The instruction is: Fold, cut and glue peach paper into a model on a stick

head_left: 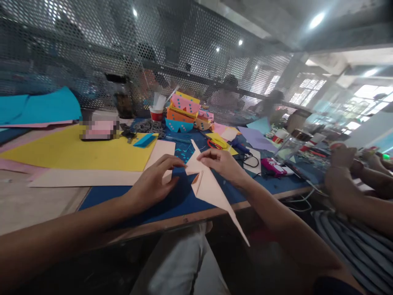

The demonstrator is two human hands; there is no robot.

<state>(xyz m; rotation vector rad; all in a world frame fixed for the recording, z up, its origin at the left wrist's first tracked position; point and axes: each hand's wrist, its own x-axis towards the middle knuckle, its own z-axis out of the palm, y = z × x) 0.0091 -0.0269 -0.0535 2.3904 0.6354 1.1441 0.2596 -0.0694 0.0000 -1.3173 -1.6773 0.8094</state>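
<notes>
A pale peach paper piece [211, 186], cut to an irregular shape with a narrow slit and a small opening, lies on the blue mat [113, 200]. Its long thin tip hangs past the table's front edge. My right hand [222, 164] pinches the paper near its upper part, thumb and forefinger together. On the left side my left hand [156, 180] is curved with thumb and fingers apart, its fingertips close to the paper's left edge; nothing shows in it. Small blue paper bits [182, 153] lie just behind the paper.
Yellow sheets [82, 151] and pale sheets spread at the left. Behind are a red cup [156, 113], stacked coloured paper shapes [184, 108], scissors [217, 142] and a glue gun [241, 145]. A pink device [273, 167] and a jar [291, 145] stand right, near another person's arm [353, 192].
</notes>
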